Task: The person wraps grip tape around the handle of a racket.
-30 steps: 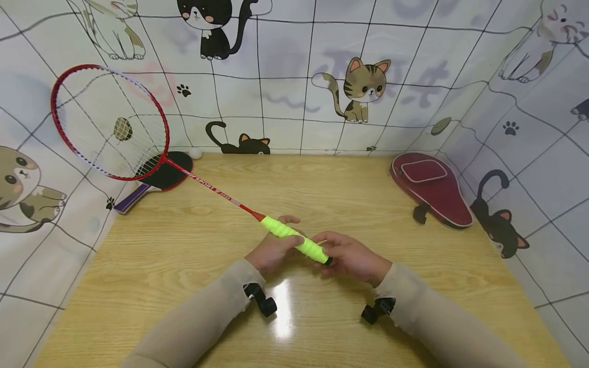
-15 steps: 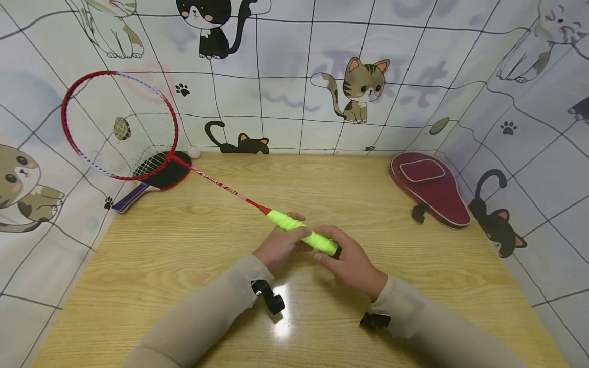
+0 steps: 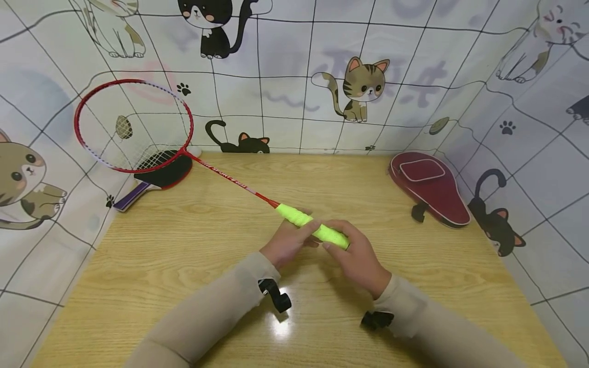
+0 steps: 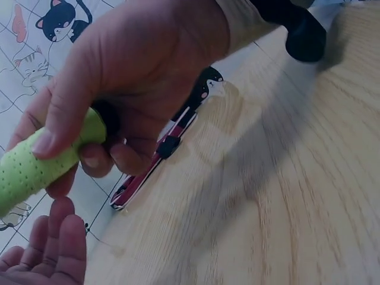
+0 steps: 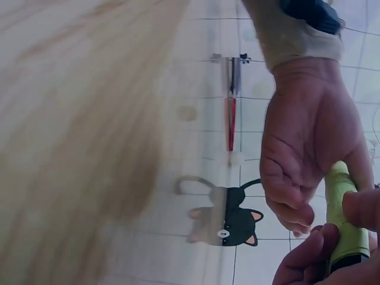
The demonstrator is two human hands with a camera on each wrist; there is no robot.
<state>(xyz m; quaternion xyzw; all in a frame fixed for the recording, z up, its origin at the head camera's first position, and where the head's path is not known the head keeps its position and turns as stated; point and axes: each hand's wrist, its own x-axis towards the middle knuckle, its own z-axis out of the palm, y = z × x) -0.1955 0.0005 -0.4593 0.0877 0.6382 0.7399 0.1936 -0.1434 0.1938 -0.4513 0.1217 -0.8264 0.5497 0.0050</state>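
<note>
A badminton racket (image 3: 221,173) with a red frame and shaft slants up to the left, its head raised against the patterned backdrop. Its bright yellow-green grip (image 3: 292,214) spans both hands. My left hand (image 3: 286,243) holds the middle of the grip, thumb on top and fingers beneath. Around the butt end, my right hand (image 3: 361,260) grips with thumb and fingers. In the left wrist view, the dark end cap sits inside the right hand (image 4: 113,83). Below the grip there, the left hand's fingertips (image 4: 72,243) show. The right wrist view shows the left palm (image 5: 309,130).
On the left of the wooden table (image 3: 230,317) lies a table tennis bat (image 3: 175,176) with a black face and purple handle, partly behind the racket head. A white ball (image 3: 196,151) is beside it. A dark red bat case (image 3: 432,191) lies at the back right.
The racket has shifted right, and its head has tipped lower. Both hands have moved along with it. My right hand has gone from fingertips at the butt to a fuller hold around it.
</note>
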